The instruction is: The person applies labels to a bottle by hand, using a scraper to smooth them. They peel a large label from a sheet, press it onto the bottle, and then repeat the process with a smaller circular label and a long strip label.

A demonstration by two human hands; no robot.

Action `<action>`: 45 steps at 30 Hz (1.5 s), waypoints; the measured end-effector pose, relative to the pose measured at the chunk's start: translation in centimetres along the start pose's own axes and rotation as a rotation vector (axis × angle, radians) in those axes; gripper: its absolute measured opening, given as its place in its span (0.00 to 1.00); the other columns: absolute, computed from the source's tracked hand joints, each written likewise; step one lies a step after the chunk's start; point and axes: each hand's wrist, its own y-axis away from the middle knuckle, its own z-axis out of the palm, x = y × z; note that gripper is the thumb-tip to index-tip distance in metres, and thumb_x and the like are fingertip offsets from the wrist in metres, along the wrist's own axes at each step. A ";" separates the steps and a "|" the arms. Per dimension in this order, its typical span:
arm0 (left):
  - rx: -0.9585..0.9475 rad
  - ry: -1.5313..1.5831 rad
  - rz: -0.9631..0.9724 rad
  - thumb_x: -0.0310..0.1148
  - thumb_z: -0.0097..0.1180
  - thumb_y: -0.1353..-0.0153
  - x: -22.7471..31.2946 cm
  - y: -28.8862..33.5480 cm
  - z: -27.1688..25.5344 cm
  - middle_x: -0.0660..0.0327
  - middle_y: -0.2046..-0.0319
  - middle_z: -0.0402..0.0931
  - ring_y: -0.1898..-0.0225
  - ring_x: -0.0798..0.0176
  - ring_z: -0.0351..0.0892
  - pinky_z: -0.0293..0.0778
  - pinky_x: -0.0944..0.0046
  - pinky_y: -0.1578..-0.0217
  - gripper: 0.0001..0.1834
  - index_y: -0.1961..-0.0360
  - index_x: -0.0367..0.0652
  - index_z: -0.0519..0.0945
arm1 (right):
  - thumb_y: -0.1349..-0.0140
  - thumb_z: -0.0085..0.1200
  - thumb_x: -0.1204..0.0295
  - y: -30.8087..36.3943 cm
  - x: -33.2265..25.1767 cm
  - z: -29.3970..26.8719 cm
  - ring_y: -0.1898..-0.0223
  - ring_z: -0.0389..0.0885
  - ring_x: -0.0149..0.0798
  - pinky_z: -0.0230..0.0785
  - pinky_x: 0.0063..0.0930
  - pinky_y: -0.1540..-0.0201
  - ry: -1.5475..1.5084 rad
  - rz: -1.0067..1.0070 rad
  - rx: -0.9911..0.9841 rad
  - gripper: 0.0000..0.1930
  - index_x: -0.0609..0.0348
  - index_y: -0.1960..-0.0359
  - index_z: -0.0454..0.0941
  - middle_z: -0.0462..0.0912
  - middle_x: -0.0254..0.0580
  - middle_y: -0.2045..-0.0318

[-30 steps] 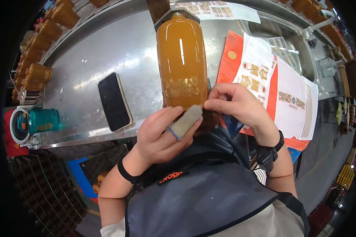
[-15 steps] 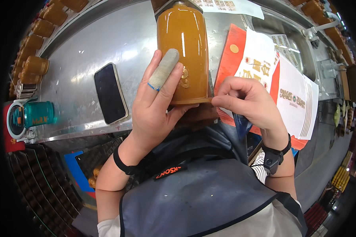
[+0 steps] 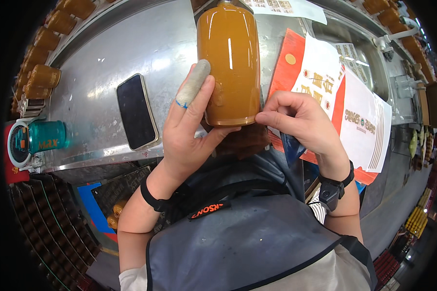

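A glossy amber-brown bottle (image 3: 230,58) lies on its side with its base toward me and its neck end in a holder at the far side. My left hand (image 3: 183,123) rests along its left side, fingers against the wall and thumb under the base rim; one finger wears a grey finger cot (image 3: 194,85) with a blue edge. At the base's right edge, my right hand (image 3: 303,119) pinches thumb and forefinger together, the tips touching the rim. From under its curled fingers hangs a dark blue, pointed flat piece (image 3: 292,149); whatever the fingertips pinch is too small to see.
Left of the bottle a phone (image 3: 137,111) lies on the metal table (image 3: 90,97). Red and white printed sheets (image 3: 359,121) lie at the right, beside a sink (image 3: 374,58). A teal cup (image 3: 47,137) stands far left, near rows of amber jars (image 3: 43,77).
The bottle has turned, its raised gold emblem shifting left and fading from clear view. The left fingers now sit further onto its left side. The right hand stays at the base rim, slightly left.
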 end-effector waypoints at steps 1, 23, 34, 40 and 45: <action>0.000 0.002 0.009 0.33 0.75 0.53 0.0 0.1 -0.1 0.44 0.34 0.63 0.33 0.41 0.65 0.68 0.52 0.37 0.42 0.36 0.36 0.70 | 0.39 0.63 0.75 -0.1 -0.1 0.0 0.80 0.64 0.15 0.54 0.15 0.77 0.004 0.000 -0.003 0.05 0.61 0.70 0.80 0.72 0.21 0.83; -0.026 -0.322 0.246 0.42 0.73 0.52 1.5 -2.3 -0.1 0.56 0.44 0.76 0.38 0.47 0.68 0.70 0.52 0.41 0.32 0.45 0.43 0.81 | 0.38 0.61 0.76 1.0 -0.5 -0.5 0.80 0.63 0.15 0.52 0.14 0.77 -0.014 0.046 0.002 0.05 0.62 0.70 0.79 0.70 0.20 0.83; -0.022 -0.264 0.217 0.47 0.71 0.51 1.0 -1.6 -0.4 0.49 0.39 0.72 0.34 0.44 0.66 0.65 0.50 0.36 0.39 0.40 0.38 0.76 | 0.38 0.63 0.72 1.7 -0.5 -0.9 0.82 0.62 0.16 0.52 0.15 0.79 -0.032 -0.018 0.015 0.07 0.61 0.71 0.80 0.69 0.20 0.86; 0.019 -0.227 0.195 0.42 0.74 0.56 0.8 -1.2 -0.3 0.49 0.41 0.73 0.36 0.40 0.68 0.69 0.48 0.40 0.40 0.41 0.36 0.76 | 0.38 0.63 0.71 0.8 0.3 -0.4 0.81 0.61 0.15 0.51 0.15 0.79 -0.016 0.000 0.023 0.07 0.61 0.71 0.80 0.69 0.20 0.84; 0.047 -0.068 0.038 0.41 0.74 0.53 0.0 0.4 0.2 0.43 0.40 0.72 0.38 0.39 0.70 0.70 0.50 0.40 0.42 0.37 0.34 0.72 | 0.37 0.63 0.67 0.2 0.5 -0.2 0.82 0.61 0.16 0.50 0.16 0.79 -0.042 -0.004 0.006 0.10 0.60 0.73 0.81 0.68 0.20 0.85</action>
